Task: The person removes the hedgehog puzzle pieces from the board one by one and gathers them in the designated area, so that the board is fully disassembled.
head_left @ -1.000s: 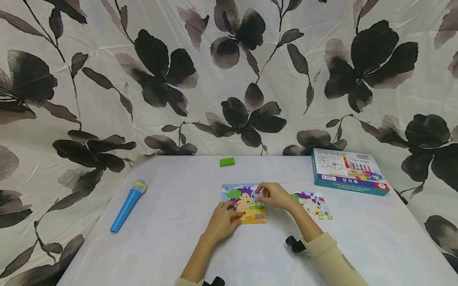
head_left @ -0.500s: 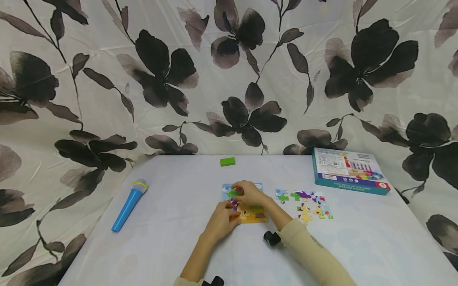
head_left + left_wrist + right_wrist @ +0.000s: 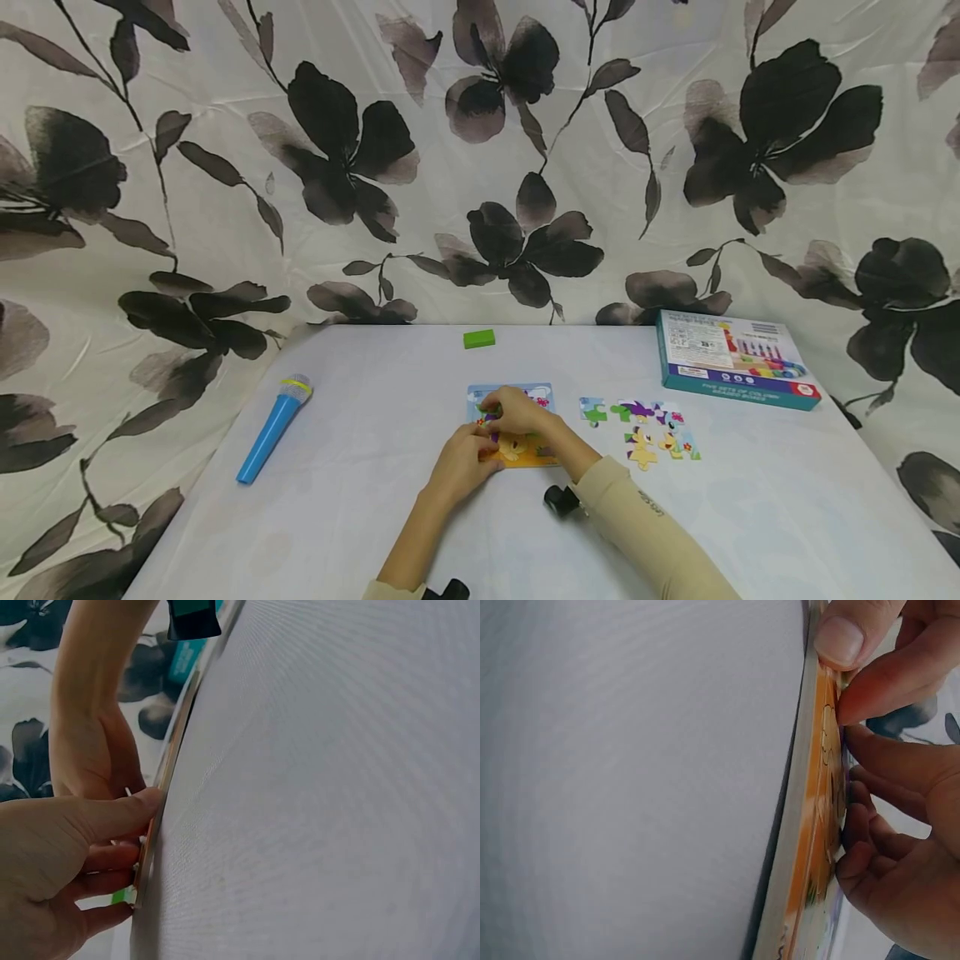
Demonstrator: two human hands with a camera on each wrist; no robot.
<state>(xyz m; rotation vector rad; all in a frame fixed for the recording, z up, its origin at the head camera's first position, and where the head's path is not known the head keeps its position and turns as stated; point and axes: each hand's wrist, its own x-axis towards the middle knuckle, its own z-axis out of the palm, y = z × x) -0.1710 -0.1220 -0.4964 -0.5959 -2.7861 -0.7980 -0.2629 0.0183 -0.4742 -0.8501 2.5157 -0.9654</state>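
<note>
A cartoon jigsaw puzzle board (image 3: 542, 459) with blue sky above and orange ground below lies on the white table. My left hand (image 3: 457, 462) holds its lower left corner; in the left wrist view the thumb of that hand (image 3: 45, 855) lies along the board's edge. Over the picture's upper left part, my right hand (image 3: 517, 410) has thumb and forefinger drawn together at a puzzle piece, mostly hidden by the fingers. From the right wrist view, the fingertips of this hand (image 3: 907, 862) sit right at the board's face. A loose blue-and-green puzzle piece (image 3: 593, 410) lies right of the board.
Several more loose puzzle pieces (image 3: 667, 442) lie further right. A flat teal-sided box (image 3: 738, 358) stands at the back right, a green block (image 3: 479, 339) at the back middle. A blue toy microphone (image 3: 273, 429) lies on the left. Behind hangs a flowered cloth (image 3: 420, 50).
My right hand has moved left from the board's upper right to its upper left, uncovering loose pieces on the right. My left hand has stayed at the board's corner.
</note>
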